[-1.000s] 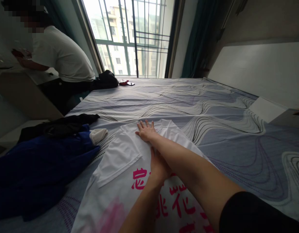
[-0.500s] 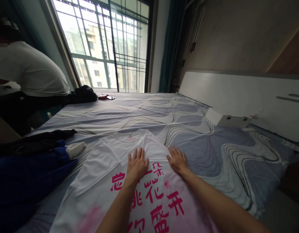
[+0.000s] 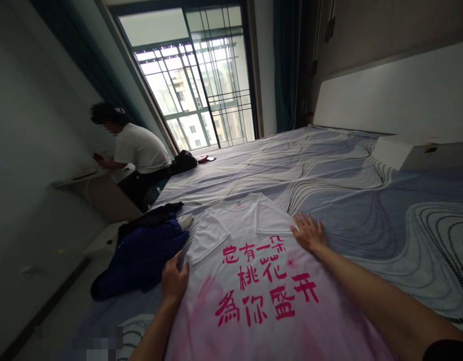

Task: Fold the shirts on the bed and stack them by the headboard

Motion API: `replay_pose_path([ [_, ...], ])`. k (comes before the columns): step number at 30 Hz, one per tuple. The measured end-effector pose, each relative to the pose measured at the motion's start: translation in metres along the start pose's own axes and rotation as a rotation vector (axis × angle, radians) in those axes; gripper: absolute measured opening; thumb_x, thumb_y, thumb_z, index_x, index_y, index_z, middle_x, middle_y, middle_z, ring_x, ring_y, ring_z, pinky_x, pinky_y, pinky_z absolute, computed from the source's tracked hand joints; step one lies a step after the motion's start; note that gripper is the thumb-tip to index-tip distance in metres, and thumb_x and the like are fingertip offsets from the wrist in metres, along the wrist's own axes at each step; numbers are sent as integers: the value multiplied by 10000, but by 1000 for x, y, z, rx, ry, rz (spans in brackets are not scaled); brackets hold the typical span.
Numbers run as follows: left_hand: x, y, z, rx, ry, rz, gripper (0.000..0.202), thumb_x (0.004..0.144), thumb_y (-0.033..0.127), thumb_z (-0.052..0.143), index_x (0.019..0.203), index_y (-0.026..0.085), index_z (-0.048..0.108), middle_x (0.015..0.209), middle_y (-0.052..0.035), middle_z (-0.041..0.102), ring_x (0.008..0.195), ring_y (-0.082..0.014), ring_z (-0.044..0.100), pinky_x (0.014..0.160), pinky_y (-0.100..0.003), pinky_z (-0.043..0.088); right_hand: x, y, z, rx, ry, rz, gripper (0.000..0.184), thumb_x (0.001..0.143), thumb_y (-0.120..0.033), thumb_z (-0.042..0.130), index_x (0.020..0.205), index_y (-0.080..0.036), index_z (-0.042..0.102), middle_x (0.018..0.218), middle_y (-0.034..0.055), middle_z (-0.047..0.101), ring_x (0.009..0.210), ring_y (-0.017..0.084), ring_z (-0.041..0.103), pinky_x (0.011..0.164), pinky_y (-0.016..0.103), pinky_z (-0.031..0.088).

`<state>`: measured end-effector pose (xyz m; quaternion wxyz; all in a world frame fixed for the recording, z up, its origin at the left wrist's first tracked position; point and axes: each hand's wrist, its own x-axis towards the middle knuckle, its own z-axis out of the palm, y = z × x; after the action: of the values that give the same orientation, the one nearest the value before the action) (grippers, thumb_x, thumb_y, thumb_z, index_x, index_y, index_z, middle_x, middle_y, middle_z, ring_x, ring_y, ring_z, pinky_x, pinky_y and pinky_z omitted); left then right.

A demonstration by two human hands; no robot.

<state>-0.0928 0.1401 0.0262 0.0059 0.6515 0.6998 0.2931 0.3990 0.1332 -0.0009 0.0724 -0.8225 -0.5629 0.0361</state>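
Observation:
A white T-shirt [image 3: 231, 281] with pink dye patches and red lettering lies spread on the bed, its collar facing away from me. My left hand [image 3: 174, 276] rests against the shirt's left edge, just below the left sleeve [image 3: 210, 240]. Its fingers are partly hidden, but the thumb stands apart from them. On the right sleeve's outer end lies my right hand [image 3: 309, 233], open and palm down with fingers spread.
Dark blue and black clothes [image 3: 144, 260] are heaped left of the shirt. A white box [image 3: 393, 153] stands at the bed's right. Beyond the far left side, a person in a white top [image 3: 144, 150] sits by a desk [image 3: 75, 180]. A black bag [image 3: 184, 161] lies near the window.
My left hand has gone from the shirt's chest to its left edge, uncovering the lettering. My right hand remains flat by the right sleeve. The view has swung left, showing more of the seated person.

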Motion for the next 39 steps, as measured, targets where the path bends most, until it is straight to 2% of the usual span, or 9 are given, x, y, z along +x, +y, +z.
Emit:
replay_pose_path([
  [4,13,0,5,-75,-103,11,415,869,324,518,1255,232,639,1209,-87,612,1058,-247,637,919,-359,518,2,1,4,-6,1,2,583,1023,-494,273,1578,-320,305,1673,23,216,1530,281,148,1212,563,79],
  [8,17,3,8,-65,-72,-20,259,896,250,464,1051,227,669,1048,-71,681,973,-232,665,863,-335,503,3,3,7,-2,16,-7,587,1021,-501,269,1577,-320,308,1671,16,225,1528,283,155,1211,571,87],
  [11,18,-3,10,-79,-8,-61,231,890,227,467,1064,215,619,993,-63,695,953,-217,675,838,-310,496,4,4,10,1,34,-11,582,1019,-498,272,1569,-318,330,1667,14,237,1523,289,169,1207,581,100],
  [16,19,-13,15,-57,-50,34,274,876,228,463,1076,220,650,970,-47,693,865,-197,678,764,-296,507,5,5,12,1,53,-22,583,1018,-499,274,1567,-313,335,1661,23,255,1518,304,184,1197,596,119],
  [20,18,-8,15,-12,17,104,323,845,232,504,1119,176,665,1112,-121,664,1053,-271,636,923,-395,499,6,6,14,7,51,-30,597,1014,-518,274,1571,-309,325,1664,30,247,1517,311,179,1196,603,111],
  [24,20,4,13,142,34,468,417,864,242,564,1273,276,635,1379,-94,610,1318,-307,511,1056,-460,423,7,7,16,8,64,-26,591,1013,-513,281,1565,-312,337,1662,32,252,1515,314,183,1193,604,109],
  [28,24,20,16,201,-97,692,236,945,298,514,1030,311,733,1216,-26,728,1315,-277,538,1086,-463,398,7,6,15,10,75,-37,594,1010,-510,285,1563,-301,347,1656,40,267,1511,315,194,1190,601,114],
  [36,27,100,39,342,-196,428,487,911,452,571,1319,187,591,1246,-134,652,1148,-292,583,973,-412,455,4,5,11,22,85,-32,589,1006,-503,311,1555,-296,368,1652,40,279,1507,316,206,1189,596,118],
  [39,37,123,49,380,-265,381,323,945,334,510,1180,179,670,1144,-129,672,1092,-278,595,928,-394,452,5,5,12,21,101,-36,583,1004,-500,327,1547,-296,383,1648,40,289,1504,317,214,1187,597,125],
])
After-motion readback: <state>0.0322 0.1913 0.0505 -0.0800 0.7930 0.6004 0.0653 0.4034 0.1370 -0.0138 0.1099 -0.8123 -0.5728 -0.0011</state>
